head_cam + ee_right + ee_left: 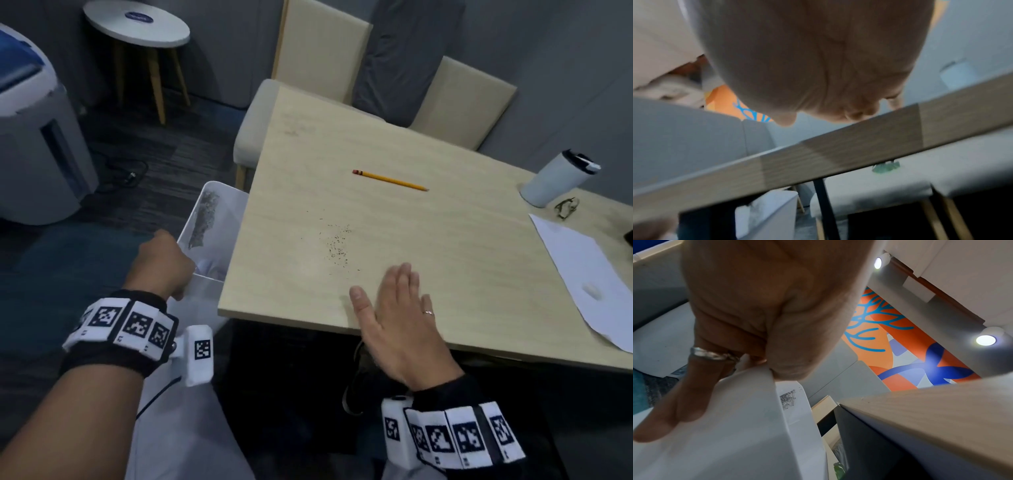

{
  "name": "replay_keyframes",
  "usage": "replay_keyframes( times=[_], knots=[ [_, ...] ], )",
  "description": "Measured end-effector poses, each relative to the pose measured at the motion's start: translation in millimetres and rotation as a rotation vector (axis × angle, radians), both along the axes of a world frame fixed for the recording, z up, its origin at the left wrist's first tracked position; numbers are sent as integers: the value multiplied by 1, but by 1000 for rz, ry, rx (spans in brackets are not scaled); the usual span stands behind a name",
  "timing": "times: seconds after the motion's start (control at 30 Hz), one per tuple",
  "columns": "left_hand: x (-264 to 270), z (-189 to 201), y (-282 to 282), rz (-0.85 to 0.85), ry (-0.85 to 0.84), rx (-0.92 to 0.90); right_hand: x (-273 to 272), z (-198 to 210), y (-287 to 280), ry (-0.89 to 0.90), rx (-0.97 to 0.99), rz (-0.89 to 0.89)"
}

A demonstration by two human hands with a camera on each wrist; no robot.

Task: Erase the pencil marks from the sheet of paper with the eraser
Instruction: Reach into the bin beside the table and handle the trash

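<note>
The white sheet of paper (582, 267) lies at the table's right edge, with a small white eraser (592, 291) resting on it. A scatter of dark eraser crumbs (337, 243) lies on the wooden table (445, 222) just beyond my right hand (400, 308). That hand lies flat with straight fingers near the front edge and holds nothing; its palm (818, 56) fills the right wrist view. My left hand (161, 263) grips the rim of a white bin (219, 205) held against the table's left edge. The left wrist view shows the fingers (756, 313) curled over the bin's rim (748, 402).
A yellow pencil (390, 180) lies mid-table. A white tumbler (555, 180) and a small metal item (567, 207) stand at the far right. Cream chairs (462, 99) line the far side. The bin holds crumpled paper and grey dust.
</note>
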State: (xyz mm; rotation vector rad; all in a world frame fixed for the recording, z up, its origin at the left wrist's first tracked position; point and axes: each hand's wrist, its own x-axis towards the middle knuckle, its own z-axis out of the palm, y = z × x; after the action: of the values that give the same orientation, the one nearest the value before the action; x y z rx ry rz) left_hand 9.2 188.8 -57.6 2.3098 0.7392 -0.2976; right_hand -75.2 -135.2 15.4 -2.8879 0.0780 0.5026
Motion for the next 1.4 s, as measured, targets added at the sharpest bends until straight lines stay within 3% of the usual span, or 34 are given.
replay_keyframes(
  times=[0.1, 0.2, 0.3, 0.37, 0.47, 0.57, 0.67, 0.73, 0.83, 0.9, 1.07, 1.23, 1.4],
  knots=[
    [-1, 1, -1, -5, -16, -12, -3, 6, 22, 113, 92, 214],
    [-2, 1, -1, -1, -21, -13, 14, 22, 18, 118, 170, 137],
    [-2, -1, -2, -4, -25, -18, 34, 22, 12, 144, -23, 63],
    [-2, -1, -2, -4, -29, -23, 34, 15, 24, 188, -95, 180],
    [-2, -4, 0, 10, -30, -40, 37, 25, 38, 292, -15, 412],
    [-4, -4, 2, 10, -37, -42, 79, 45, 20, 269, 10, 369],
    [-7, -6, 3, 5, -37, -40, 124, 44, -1, 238, -160, 295],
    [-7, -7, 4, -2, -45, -41, 126, 33, -4, 241, -218, 415],
    [-7, -9, 4, 5, -57, -47, 112, 30, 2, 279, -164, 745],
    [-7, -10, 3, 8, -70, -46, 129, 38, 3, 270, -118, 790],
    [-9, -6, 3, 18, -66, -30, 201, 34, 2, 157, -205, 655],
    [-11, -3, 9, 38, -31, -21, 175, 27, 18, 202, -186, 1017],
    [-17, -4, 19, 72, -30, -1, 188, 30, 23, 138, -196, 841]
  ],
)
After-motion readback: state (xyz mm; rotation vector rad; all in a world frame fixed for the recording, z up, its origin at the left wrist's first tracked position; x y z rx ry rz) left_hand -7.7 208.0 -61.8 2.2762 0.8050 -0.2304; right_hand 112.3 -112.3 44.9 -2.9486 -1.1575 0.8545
